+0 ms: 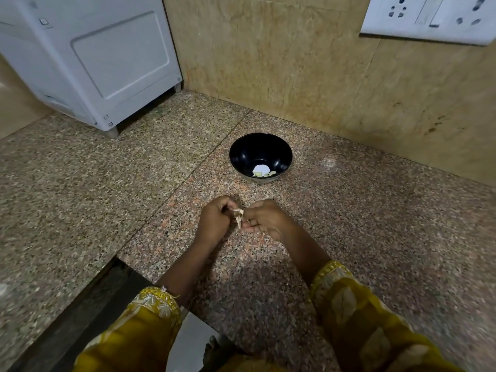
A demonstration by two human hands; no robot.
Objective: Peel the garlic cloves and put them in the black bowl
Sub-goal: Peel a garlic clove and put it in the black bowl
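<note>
A black bowl (pixel 259 146) stands on the speckled granite counter (pixel 349 210), with a few pale peeled garlic cloves (pixel 264 173) lying at its bottom. In front of the bowl my two hands meet above the counter. My left hand (pixel 214 220) and my right hand (pixel 265 220) both pinch one garlic clove (pixel 238 216), whose dry papery skin hangs down between the fingers. The clove itself is mostly hidden by my fingertips.
A white appliance (pixel 102 57) on short feet stands at the back left. A beige tiled wall (pixel 308 63) runs behind the bowl, with a white socket plate (pixel 429 17) at top right. The counter's front edge drops off at the lower left.
</note>
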